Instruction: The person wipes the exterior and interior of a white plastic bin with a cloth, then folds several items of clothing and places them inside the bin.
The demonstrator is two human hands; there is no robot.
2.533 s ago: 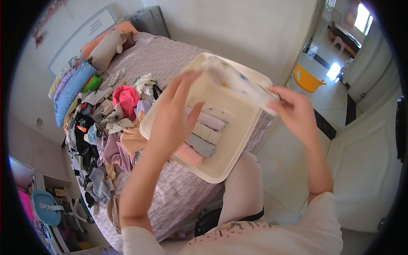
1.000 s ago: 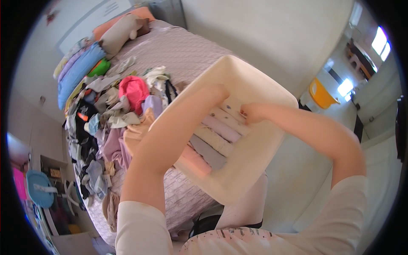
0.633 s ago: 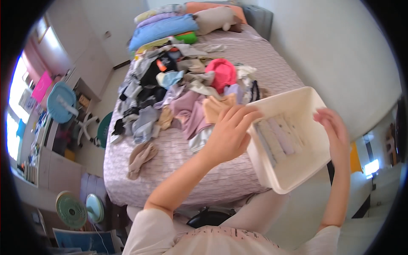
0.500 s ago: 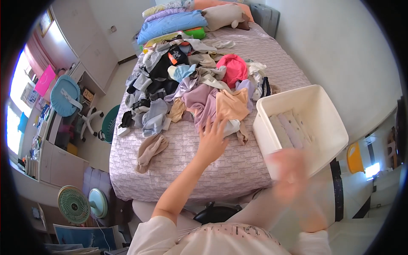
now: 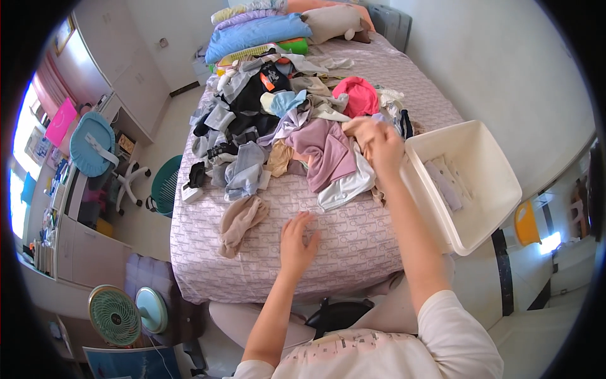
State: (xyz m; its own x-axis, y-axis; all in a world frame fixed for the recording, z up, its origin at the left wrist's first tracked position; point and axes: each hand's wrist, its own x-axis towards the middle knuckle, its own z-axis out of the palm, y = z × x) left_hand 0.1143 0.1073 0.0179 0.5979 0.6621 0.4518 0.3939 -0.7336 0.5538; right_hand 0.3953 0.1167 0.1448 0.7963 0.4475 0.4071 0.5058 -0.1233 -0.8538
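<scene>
My right hand (image 5: 385, 150) is closed on a peach-coloured garment (image 5: 358, 130) at the right side of a clothes heap, beside the bin. The rest of that garment is partly hidden behind the hand. Low over the near part of the bed, my left hand (image 5: 297, 245) is open, fingers apart and holding nothing. Beyond it lie a mauve garment (image 5: 327, 151) and a white one (image 5: 347, 188). A crumpled beige cloth piece (image 5: 243, 224) rests by itself to the left. At the right stands a cream bin (image 5: 495, 189) with folded pale clothes (image 5: 445, 183) inside.
Mixed clothes, among them a bright pink piece (image 5: 357, 95) and a light blue one (image 5: 287, 103), cover the middle of the bed (image 5: 341, 265). Folded bedding (image 5: 255, 39) is stacked at the far end. A fan (image 5: 115, 316) and a blue chair (image 5: 93, 142) are off to the left.
My right hand has moved from the bin's near side to the heap and gripped the peach garment. My left hand has drawn back toward me, off the clothes. More of the white garment shows.
</scene>
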